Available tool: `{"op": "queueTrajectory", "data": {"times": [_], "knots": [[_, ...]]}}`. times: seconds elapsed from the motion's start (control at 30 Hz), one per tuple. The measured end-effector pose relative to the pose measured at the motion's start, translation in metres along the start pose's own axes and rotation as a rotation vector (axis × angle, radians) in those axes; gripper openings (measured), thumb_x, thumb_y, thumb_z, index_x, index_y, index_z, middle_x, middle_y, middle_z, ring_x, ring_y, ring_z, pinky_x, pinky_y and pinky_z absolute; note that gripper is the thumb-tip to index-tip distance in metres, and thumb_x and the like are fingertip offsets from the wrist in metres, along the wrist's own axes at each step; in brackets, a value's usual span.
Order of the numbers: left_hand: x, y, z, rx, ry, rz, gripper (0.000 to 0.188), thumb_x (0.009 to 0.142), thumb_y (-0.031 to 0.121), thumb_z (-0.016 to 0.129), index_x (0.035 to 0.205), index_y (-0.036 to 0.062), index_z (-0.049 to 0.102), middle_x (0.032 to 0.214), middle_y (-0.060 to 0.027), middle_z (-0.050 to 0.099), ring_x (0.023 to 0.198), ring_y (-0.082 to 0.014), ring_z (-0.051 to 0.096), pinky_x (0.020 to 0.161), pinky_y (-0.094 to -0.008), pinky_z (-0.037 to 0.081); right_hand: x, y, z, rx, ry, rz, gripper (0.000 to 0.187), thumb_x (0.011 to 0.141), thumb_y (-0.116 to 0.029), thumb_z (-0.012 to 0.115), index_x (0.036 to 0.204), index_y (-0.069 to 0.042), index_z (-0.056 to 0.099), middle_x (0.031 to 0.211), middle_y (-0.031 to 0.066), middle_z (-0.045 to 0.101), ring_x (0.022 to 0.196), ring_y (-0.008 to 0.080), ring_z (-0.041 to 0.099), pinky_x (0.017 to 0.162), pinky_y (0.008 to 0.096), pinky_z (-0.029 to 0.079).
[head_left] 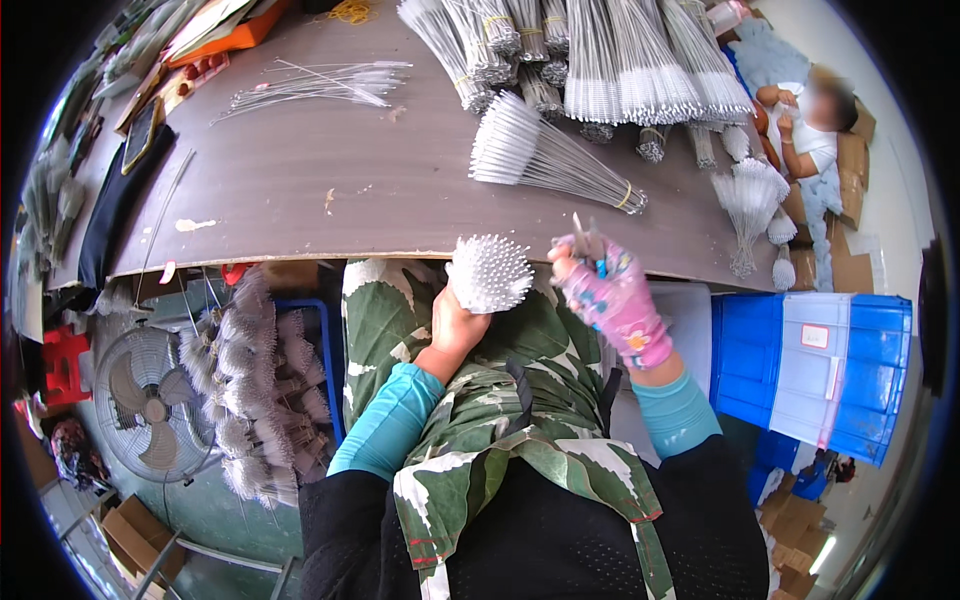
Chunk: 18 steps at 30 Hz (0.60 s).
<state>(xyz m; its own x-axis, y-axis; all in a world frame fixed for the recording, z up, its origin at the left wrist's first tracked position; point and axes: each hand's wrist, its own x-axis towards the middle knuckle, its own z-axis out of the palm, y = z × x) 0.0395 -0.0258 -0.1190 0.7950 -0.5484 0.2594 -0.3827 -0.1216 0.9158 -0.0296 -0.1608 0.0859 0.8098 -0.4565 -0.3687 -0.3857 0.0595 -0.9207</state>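
In my left hand (459,322), held over my lap at the table's edge, is a bundle of white wire-stemmed brushes (490,273), its bristle ends facing up. My fingers wrap round it from below. To the right, my right hand (612,290) wears a pink flowered fingerless glove. It closes on a small metal cutting tool (585,240), perhaps nippers, with blue on its handle; the tips point up and are slightly blurred. Just beyond the hands, a tied brush bundle (550,155) lies on the table (350,190).
Many tied brush bundles (640,70) are heaped at the table's far side, with loose brushes (320,88) at left. A fan (155,405) and hanging brushes (245,380) stand below left. Blue and white crates (810,365) sit at right. Another person (810,130) is beyond them.
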Motion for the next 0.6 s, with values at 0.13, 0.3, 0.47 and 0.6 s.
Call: {"op": "queueTrajectory", "data": {"times": [0.13, 0.3, 0.47, 0.6], "knots": [[-0.002, 0.0, 0.001, -0.078, 0.002, -0.088, 0.037, 0.071, 0.01, 0.065, 0.107, 0.0023, 0.056, 0.095, -0.0183, 0.064, 0.091, -0.0369, 0.061, 0.077, -0.0396, 0.049, -0.002, 0.023, 0.013, 0.053, -0.099, -0.122, 0.017, 0.083, 0.001, 0.062, 0.098, -0.003, 0.059, 0.089, 0.0014, 0.06, 0.077, 0.0092, 0.058, 0.072, 0.0244, 0.049], [0.001, 0.011, 0.005, -0.215, -0.024, -0.258, 0.047, 0.068, 0.017, 0.074, 0.108, 0.001, 0.055, 0.097, -0.021, 0.064, 0.095, -0.0351, 0.061, 0.079, -0.0377, 0.049, 0.01, 0.023, 0.012, -0.283, -0.013, -0.424, 0.009, 0.085, -0.004, 0.061, 0.093, -0.002, 0.059, 0.081, 0.0023, 0.06, 0.073, 0.0085, 0.056, 0.066, 0.0245, 0.047], [0.011, 0.052, -0.008, -0.405, -0.076, -0.365, 0.061, 0.064, 0.02, 0.083, 0.114, 0.0006, 0.053, 0.105, -0.0122, 0.064, 0.097, -0.0203, 0.061, 0.086, -0.0316, 0.047, 0.028, -0.028, -0.003, 0.002, 0.103, -0.785, 0.008, 0.091, -0.009, 0.055, 0.098, -0.006, 0.058, 0.084, 0.004, 0.059, 0.063, 0.0074, 0.053, 0.053, 0.0203, 0.045], [0.006, 0.043, -0.015, -0.467, -0.149, -0.345, 0.069, 0.063, 0.02, 0.085, 0.119, -0.0008, 0.049, 0.109, -0.0095, 0.062, 0.102, -0.0178, 0.057, 0.09, -0.0306, 0.044, 0.005, -0.086, -0.019, 0.158, 0.309, -0.908, 0.009, 0.09, -0.012, 0.056, 0.098, -0.006, 0.057, 0.084, 0.0028, 0.058, 0.06, 0.008, 0.052, 0.051, 0.0199, 0.042]]}}
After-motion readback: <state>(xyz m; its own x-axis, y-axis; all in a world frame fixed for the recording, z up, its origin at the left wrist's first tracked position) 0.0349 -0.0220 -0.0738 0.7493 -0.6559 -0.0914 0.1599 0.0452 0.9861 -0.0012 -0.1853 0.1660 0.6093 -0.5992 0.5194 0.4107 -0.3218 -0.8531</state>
